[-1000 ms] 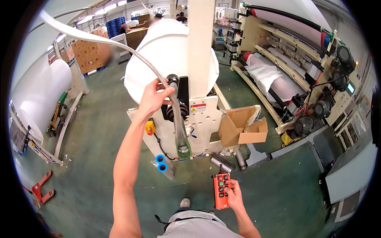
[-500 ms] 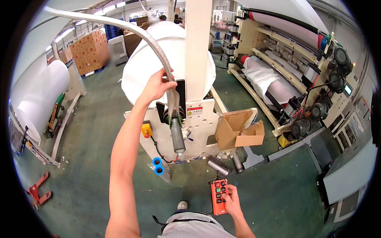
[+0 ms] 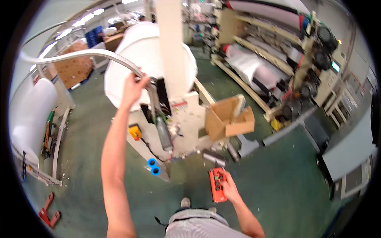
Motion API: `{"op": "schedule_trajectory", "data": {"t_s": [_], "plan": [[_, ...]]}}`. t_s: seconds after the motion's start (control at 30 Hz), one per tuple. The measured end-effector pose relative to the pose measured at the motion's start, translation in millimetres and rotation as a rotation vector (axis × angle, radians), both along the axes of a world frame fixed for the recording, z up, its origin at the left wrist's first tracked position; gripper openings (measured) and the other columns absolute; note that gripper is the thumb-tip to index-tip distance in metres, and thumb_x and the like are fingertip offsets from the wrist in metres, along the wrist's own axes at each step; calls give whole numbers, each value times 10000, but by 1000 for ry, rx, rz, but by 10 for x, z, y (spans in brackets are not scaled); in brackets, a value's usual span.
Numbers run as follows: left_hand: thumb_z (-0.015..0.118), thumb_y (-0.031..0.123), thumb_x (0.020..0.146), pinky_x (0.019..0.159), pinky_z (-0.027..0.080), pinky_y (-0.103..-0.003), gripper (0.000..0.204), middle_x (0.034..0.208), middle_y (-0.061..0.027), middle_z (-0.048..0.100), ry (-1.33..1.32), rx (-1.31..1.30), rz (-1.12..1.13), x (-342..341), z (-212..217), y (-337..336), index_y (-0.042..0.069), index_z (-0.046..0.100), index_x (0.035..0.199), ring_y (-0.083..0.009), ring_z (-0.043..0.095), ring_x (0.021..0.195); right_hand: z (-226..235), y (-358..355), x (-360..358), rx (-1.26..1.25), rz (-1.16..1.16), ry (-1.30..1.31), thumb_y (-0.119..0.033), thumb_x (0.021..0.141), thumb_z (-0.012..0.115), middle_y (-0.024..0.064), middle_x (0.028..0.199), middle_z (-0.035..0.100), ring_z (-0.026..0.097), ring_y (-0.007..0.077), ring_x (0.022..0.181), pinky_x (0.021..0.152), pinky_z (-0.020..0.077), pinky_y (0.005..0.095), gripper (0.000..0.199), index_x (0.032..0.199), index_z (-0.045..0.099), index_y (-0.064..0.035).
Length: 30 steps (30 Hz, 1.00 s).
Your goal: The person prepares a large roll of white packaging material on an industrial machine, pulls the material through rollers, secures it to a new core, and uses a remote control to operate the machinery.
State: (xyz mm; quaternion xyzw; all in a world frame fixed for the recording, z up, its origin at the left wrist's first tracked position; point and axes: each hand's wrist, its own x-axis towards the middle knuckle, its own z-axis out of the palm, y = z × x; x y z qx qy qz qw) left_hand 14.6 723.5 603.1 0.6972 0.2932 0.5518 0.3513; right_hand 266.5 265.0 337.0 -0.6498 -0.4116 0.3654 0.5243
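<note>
My left hand point(image 3: 134, 90) is closed round a grey woven strap point(image 3: 93, 52), which arcs in from the upper left. Below the hand, the strap's strands run down to the end of a grey metal shaft point(image 3: 163, 135) that juts toward me from a cream machine frame point(image 3: 190, 119). Behind it lies a large white roll point(image 3: 133, 49). Low in front of me, my right hand point(image 3: 230, 188) grips an orange-red push-button remote control point(image 3: 217, 192), its thumb over the button face. The picture is blurred, so the strap's fastening at the shaft is unclear.
An opened cardboard box point(image 3: 224, 121) sits at the frame's right. Tubes with blue ends point(image 3: 155, 170) and a loose metal cylinder point(image 3: 213, 157) are on the green floor. A yellow switch box point(image 3: 135, 131) hangs at the frame. Roller machinery point(image 3: 262, 59) stands right, a red pallet-truck fork point(image 3: 48, 214) left.
The view has shifted, so the frame and roll appear farther left. My left hand has slid along with the strap, which is pulled more to the left. My right hand still holds the remote control.
</note>
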Motion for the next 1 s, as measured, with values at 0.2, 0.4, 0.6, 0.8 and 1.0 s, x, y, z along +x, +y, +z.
{"op": "schedule_trajectory", "data": {"t_s": [0.2,0.4,0.6,0.8,1.0], "plan": [[769,160,895,751,583,-324,623,1093,-141,695,58,65,108,-122,-27,-5,-87,487,1393,-202,705,872,-1204,-354,170,-235,-150,284,3,960,382,125,1251,623,630,201,1071,936,527,337,456,1389,511,-81],[763,136,896,750,584,-339,542,1040,-157,695,53,39,75,62,64,-106,-102,520,1319,-213,722,872,-2735,-1464,711,-483,-373,420,-137,1017,531,103,1148,663,626,218,1016,861,535,382,285,1289,585,-71],[755,122,900,753,584,-322,619,1111,-140,665,108,27,130,-90,26,-64,-108,467,1397,-204,709,895,-2044,-1724,690,-564,-285,359,-153,1012,533,83,929,673,633,226,784,689,557,400,178,1065,682,-71],[750,105,908,745,586,-306,664,1151,-111,645,98,8,138,-44,18,1,-95,427,1453,-191,700,931,-1715,-1105,747,-511,-293,445,-153,1011,531,86,914,670,631,228,770,674,554,402,176,1051,680,-68],[752,109,910,759,598,-319,673,1193,-123,648,97,-59,142,-20,44,-13,-84,417,1462,-199,699,962,-1571,-834,731,-481,-259,454,-154,1010,529,89,899,666,629,230,756,660,551,403,175,1037,678,-65]]}}
